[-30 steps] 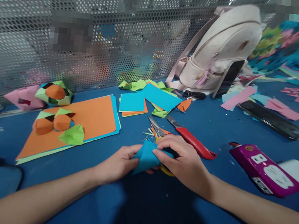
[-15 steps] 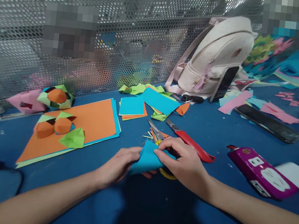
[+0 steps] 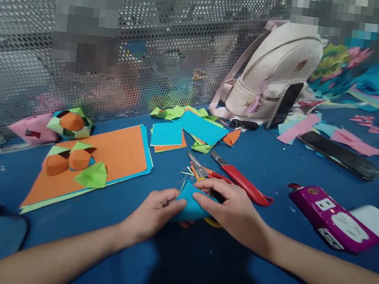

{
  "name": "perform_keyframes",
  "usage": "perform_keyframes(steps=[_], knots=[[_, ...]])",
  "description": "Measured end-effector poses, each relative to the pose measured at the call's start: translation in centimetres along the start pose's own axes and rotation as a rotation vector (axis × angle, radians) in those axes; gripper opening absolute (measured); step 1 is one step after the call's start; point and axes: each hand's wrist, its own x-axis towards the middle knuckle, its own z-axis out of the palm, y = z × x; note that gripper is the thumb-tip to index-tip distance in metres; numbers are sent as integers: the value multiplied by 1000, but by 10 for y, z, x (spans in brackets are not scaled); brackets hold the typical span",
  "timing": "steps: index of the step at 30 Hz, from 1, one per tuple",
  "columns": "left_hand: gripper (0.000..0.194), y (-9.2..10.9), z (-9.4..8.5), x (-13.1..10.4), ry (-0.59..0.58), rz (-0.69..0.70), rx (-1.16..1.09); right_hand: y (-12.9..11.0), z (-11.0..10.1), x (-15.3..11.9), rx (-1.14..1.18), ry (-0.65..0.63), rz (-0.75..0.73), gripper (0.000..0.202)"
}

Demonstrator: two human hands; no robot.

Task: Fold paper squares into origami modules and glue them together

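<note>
A folded blue paper (image 3: 191, 206) is held between both hands at the centre, above the blue table. My left hand (image 3: 154, 208) grips its left side, the thumb lying on top of the paper. On the right side, my right hand (image 3: 228, 205) pinches the paper's upper edge with thumb and fingers. Just beyond my hands are scissors (image 3: 199, 165), their handles partly hidden by my right hand, and a red utility knife (image 3: 244, 182). Small paper scraps (image 3: 189, 171) lie beside the scissor blades.
Orange sheets (image 3: 120, 152) bearing folded pieces lie left; blue squares (image 3: 167, 135) lie behind the scissors. A purple power bank (image 3: 334, 218) and black phone (image 3: 342, 155) are right. A pale backpack (image 3: 275, 74) stands against the perforated metal panel (image 3: 137, 26).
My left thumb has moved up onto the front of the blue paper, and the paper has tilted flatter. My right hand has shifted slightly, showing more of the red scissor handle.
</note>
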Motion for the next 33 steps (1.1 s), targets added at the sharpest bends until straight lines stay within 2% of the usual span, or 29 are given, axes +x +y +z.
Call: perform_keyframes(steps=[3,5,12,16,18,21,23,26,29,33], knots=[[32,2,0,-1,-3,19,72,-6,-2,-1,73,-71,-2,15],[32,4,0,-2,-9,33,112,-8,-3,-2,82,-70,-7,16],[34,7,-2,-3,6,84,310,-7,-5,0,19,-69,-35,10],[37,6,-2,-3,24,87,428,-6,-6,0,-51,-102,-91,18],[37,5,-1,-3,13,71,350,-5,-7,1,-90,-66,-134,19],[37,2,2,-3,11,13,45,-2,-12,3,-154,18,-190,18],[38,0,3,-3,60,-6,-151,0,-17,6,-183,78,-205,16],[36,-1,3,-2,196,36,-302,4,-22,10,-207,158,-187,14],[32,0,3,-3,261,112,-317,7,-23,12,-219,197,-180,12],[28,0,3,-6,261,118,-149,9,-23,12,-248,211,-216,13]])
